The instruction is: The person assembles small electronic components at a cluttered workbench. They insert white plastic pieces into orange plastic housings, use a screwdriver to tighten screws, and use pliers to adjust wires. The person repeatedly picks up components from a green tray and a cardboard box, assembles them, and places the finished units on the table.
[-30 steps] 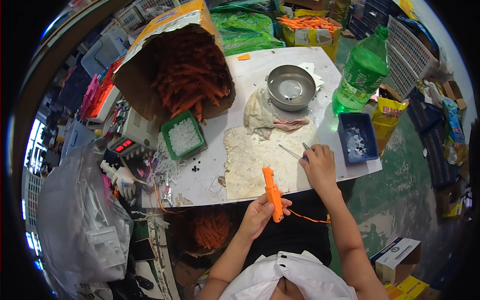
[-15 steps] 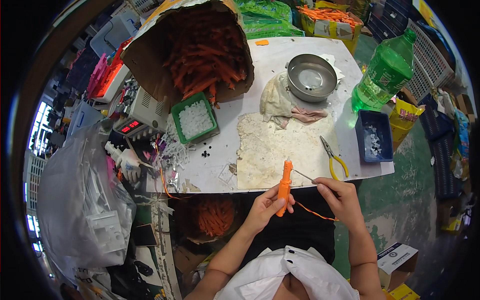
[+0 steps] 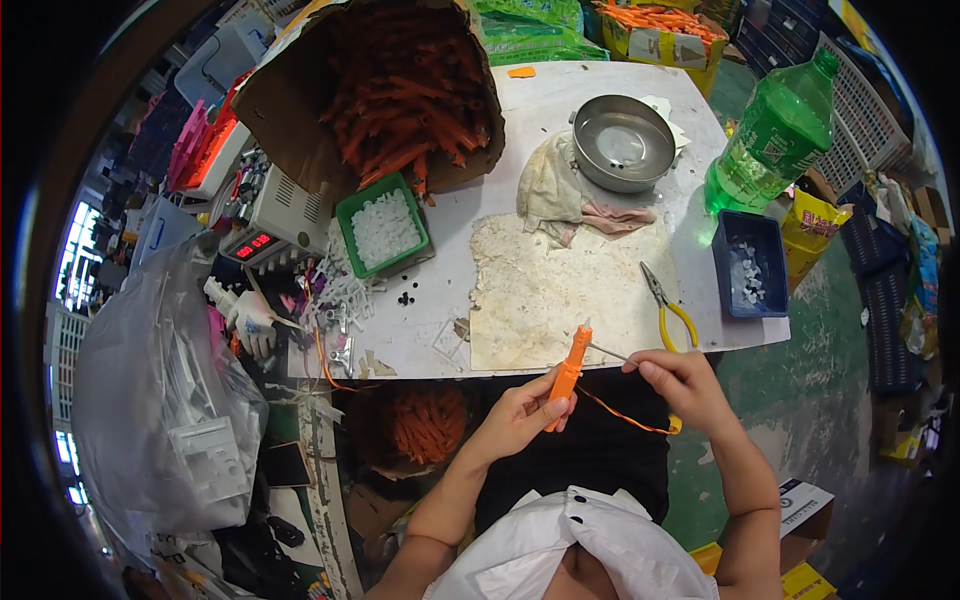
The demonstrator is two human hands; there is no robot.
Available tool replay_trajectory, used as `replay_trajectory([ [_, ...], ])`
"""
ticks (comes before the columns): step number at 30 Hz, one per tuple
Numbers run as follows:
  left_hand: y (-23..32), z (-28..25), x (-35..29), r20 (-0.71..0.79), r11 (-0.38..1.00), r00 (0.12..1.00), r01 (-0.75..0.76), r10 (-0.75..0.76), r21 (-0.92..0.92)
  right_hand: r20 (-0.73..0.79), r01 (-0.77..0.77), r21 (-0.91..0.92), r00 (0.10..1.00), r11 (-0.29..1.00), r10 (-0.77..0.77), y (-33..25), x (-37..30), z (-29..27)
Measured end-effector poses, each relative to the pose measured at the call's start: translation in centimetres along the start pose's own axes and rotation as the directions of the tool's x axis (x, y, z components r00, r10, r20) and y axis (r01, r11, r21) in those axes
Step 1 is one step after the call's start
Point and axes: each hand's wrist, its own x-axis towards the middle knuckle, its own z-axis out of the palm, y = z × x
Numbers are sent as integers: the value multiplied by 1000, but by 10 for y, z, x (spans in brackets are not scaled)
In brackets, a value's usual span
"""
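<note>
My left hand (image 3: 522, 412) is closed round the lower part of a slim orange plastic housing (image 3: 571, 368), which tilts slightly right and has a small pale tip at its top. Between the fingers of my right hand (image 3: 688, 388) is a thin metal rod-shaped tool (image 3: 611, 354); its kind is unclear. The tool's far end meets or nearly meets the housing's right side, just below the top. An orange wire (image 3: 622, 419) trails from near the housing to below my right hand, with a yellow piece at its end. Yellow-handled pliers (image 3: 659, 297) lie just beyond my right hand.
A worn pale sheet (image 3: 545, 300) covers the table's middle, with a cloth (image 3: 552, 195) and metal bowl (image 3: 625, 180) behind. A green tray (image 3: 420, 247) of white pieces and a carton (image 3: 280, 125) of orange parts stand left; a blue bin (image 3: 735, 300) and green bottle (image 3: 780, 130) right.
The housing leans a little more to the right, still in my left hand. My right hand and the tool have shifted slightly upward. More of the wire shows, including its yellow end.
</note>
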Motion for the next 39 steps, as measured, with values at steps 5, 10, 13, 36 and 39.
replay_trajectory([
  [5,-5,3,1,-115,997,993,-3,11,71,-35,338,-729,849,595,-527,0,-6,9],
  [10,-8,1,8,-166,994,982,-99,88,-56,-224,61,-126,971,990,-88,-6,-13,17],
  [13,-7,4,9,-159,989,983,-107,90,-100,-14,-201,27,979,979,202,-18,-16,8],
  [36,-5,-1,12,-173,999,984,-49,52,25,-127,313,-409,911,857,-393,8,-14,24],
  [39,-6,0,12,-202,995,978,-73,57,-74,-12,-86,-20,996,996,86,-11,-17,15],
])
